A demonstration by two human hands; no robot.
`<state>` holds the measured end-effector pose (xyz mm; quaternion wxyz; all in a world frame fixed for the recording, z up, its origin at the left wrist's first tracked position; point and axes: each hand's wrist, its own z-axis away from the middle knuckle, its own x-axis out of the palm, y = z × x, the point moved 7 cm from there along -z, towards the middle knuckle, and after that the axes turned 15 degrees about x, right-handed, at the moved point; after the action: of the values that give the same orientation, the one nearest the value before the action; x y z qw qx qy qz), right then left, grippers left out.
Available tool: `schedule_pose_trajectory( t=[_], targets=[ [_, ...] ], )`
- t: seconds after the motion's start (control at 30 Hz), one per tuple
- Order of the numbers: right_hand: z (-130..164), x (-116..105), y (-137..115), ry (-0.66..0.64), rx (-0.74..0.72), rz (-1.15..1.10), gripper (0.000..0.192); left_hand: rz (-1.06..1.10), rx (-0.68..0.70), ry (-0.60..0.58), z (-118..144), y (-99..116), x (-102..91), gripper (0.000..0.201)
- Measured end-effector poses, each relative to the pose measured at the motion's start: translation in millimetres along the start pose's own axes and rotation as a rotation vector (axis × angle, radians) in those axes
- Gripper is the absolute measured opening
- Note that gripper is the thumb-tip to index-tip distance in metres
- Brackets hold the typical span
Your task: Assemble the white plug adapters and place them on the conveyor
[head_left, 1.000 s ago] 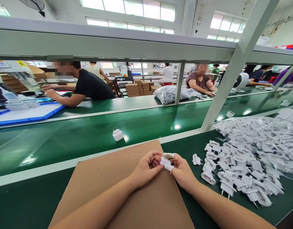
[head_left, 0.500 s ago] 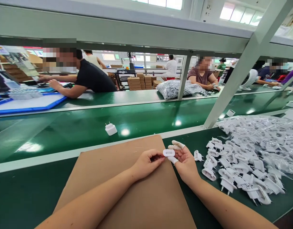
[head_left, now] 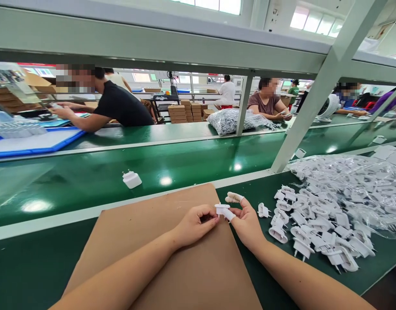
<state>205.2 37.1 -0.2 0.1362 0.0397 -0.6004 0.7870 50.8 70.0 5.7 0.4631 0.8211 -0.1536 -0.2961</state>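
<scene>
In front of me a white two-pin plug head (head_left: 222, 208) is held over the cardboard edge, its pins pointing down. My right hand (head_left: 248, 224), with white finger covers on the thumb and some fingers, is closed on its right side. My left hand (head_left: 198, 224) pinches at its left end, thumb and forefinger pressed together. Beneath the left hand lies a brown cardboard sheet (head_left: 146, 232). A single plug head (head_left: 263, 210) lies just right of my right hand, beside a heap of similar plug heads (head_left: 314, 224).
Clear plastic (head_left: 356, 181) covers more white parts on the right. A white charger (head_left: 132, 179) lies on the green conveyor belt (head_left: 191, 163). A slanted metal post (head_left: 310, 99) rises ahead. Co-workers sit across the belt, near a bag of small parts (head_left: 225, 120).
The plug head has been tilted, so its slotted face shows less and its pins now show below. The charger on the belt has shifted left in view.
</scene>
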Motion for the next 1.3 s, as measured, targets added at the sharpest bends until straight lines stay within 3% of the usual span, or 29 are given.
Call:
schedule_pose_trajectory(
  t=[0.33,0.5,0.6,0.8,1.03,1.3],
  targets=[
    [-2,-4,9,-0.002,-0.001,0.205,0.047,0.027,0.009,-0.044,3,3,5.0,0.026],
    [2,3,2,-0.046,-0.05,0.215,0.029,0.001,-0.037,0.131,6,-9,-3.5,0.034],
    [3,6,1,-0.075,-0.037,0.167,0.028,0.006,-0.033,0.154,5,-10,-4.4,0.036],
    [3,5,0,-0.075,-0.031,0.165,0.031,0.069,-0.035,0.037,2,-8,1.5,0.028],
    [2,6,3,-0.088,0.097,0.12,0.038,0.106,-0.075,0.061,2,-17,-3.1,0.037],
    [-2,5,9,-0.127,0.14,0.158,0.027,0.173,-0.137,0.088,2,-22,-6.1,0.046]
  ],
)
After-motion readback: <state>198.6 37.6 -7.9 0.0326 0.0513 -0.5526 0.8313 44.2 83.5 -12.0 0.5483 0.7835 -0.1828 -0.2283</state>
